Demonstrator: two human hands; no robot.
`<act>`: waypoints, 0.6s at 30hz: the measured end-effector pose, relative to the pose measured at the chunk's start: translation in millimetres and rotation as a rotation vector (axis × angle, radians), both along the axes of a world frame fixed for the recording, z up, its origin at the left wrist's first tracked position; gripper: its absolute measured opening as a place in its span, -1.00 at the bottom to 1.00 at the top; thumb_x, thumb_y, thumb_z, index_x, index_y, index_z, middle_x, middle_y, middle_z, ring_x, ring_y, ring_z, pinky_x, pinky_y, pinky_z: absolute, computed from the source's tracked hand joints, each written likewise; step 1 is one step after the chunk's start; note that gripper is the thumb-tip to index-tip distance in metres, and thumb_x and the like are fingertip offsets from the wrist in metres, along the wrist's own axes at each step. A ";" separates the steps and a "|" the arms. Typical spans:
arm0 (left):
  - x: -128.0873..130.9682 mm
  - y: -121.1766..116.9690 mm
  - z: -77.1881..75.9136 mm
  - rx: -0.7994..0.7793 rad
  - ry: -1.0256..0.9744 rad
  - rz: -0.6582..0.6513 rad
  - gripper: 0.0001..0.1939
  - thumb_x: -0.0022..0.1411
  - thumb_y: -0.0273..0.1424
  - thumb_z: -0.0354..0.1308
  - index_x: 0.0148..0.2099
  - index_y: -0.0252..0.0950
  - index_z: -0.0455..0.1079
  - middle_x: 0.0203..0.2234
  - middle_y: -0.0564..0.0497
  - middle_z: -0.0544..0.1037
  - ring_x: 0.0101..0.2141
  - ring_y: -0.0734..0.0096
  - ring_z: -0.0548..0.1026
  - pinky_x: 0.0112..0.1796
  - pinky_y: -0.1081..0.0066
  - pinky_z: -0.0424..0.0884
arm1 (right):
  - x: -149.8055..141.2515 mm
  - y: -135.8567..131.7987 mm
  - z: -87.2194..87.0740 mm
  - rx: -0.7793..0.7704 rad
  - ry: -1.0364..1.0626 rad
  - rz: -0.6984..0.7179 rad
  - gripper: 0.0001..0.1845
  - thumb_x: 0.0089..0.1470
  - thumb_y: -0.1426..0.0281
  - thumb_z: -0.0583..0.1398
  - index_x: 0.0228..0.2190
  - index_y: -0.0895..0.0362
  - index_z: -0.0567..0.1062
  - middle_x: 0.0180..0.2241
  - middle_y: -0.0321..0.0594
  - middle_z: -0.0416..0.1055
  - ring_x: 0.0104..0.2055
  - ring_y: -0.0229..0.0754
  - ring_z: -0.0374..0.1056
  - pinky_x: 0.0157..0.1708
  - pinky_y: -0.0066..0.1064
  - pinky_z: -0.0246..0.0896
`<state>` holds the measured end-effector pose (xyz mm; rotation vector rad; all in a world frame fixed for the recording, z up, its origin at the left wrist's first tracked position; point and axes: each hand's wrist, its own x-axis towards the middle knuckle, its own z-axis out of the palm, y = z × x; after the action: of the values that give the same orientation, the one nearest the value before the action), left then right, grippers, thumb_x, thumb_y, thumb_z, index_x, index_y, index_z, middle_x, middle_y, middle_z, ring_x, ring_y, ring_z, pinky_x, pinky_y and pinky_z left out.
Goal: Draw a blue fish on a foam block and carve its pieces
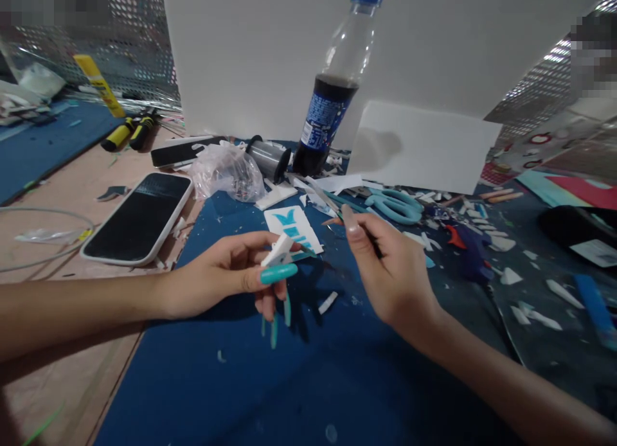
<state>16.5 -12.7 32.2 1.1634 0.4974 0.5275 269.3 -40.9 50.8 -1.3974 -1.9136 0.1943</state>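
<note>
My left hand [241, 272], with long teal nails, pinches a small white piece [278, 248] that looks like foam board between thumb and fingers. To its right, my right hand [385, 259] is closed around a slim dark tool whose kind I cannot make out; the fingers cover most of it. The two hands are apart, both above the blue mat [231, 382]. Behind the left fingers lies a white card [313, 231] with teal cut shapes on it. A white scrap [328, 303] rests on the mat between the hands.
A cola bottle [330, 105] stands behind the hands, before white boards [419, 147]. Light blue scissors [395, 205], a glue gun [475, 253] and many scraps lie to the right. Leftward are a phone [139, 218], a plastic bag [226, 173] and a grey spool [268, 158].
</note>
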 end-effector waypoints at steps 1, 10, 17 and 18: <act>-0.1 1.0 0.1 -0.015 -0.032 -0.009 -0.37 0.25 0.03 0.48 0.13 -0.32 0.46 -0.39 0.00 0.63 -0.50 0.41 0.63 -0.36 0.42 0.61 | -4.3 -2.2 2.5 -0.112 0.122 0.028 -0.67 0.43 0.17 0.16 -0.27 0.10 0.60 -0.61 -0.37 0.26 -0.62 -0.27 0.15 -0.62 -0.41 0.02; 1.4 5.1 0.6 -0.008 0.051 -0.070 -0.36 0.22 0.23 0.37 -0.26 -0.32 0.48 -0.61 0.08 0.52 -0.74 0.59 0.28 -0.69 0.55 0.24 | -31.6 -19.2 15.7 -0.707 0.682 0.162 -0.66 0.03 0.13 0.43 -0.29 0.15 0.67 -0.55 -0.37 0.21 -0.49 -0.29 0.10 -0.51 -0.41 0.13; -2.6 -4.9 -0.2 0.189 0.141 0.178 -0.43 0.32 0.15 0.34 -0.11 -0.29 0.42 -0.47 0.07 0.54 -0.55 0.45 0.51 -0.49 0.51 0.49 | -28.8 -21.0 11.2 -0.824 0.893 0.110 -0.63 -0.07 0.10 0.51 -0.34 0.11 0.70 -0.47 -0.28 0.44 -0.49 -0.31 0.22 -0.54 -0.47 0.15; -3.8 -6.4 -0.6 0.276 0.177 0.245 -0.48 0.32 0.04 0.39 0.00 -0.28 0.41 -0.39 0.06 0.56 -0.45 0.41 0.56 -0.42 0.50 0.54 | -28.2 -20.7 10.3 -0.837 0.907 0.106 -0.62 -0.08 0.09 0.52 -0.34 0.11 0.69 -0.47 -0.28 0.44 -0.48 -0.30 0.24 -0.54 -0.47 0.17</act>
<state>12.7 -19.1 31.5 1.4303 0.7427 0.7245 241.1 -61.6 61.1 -1.3162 -1.1291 1.5278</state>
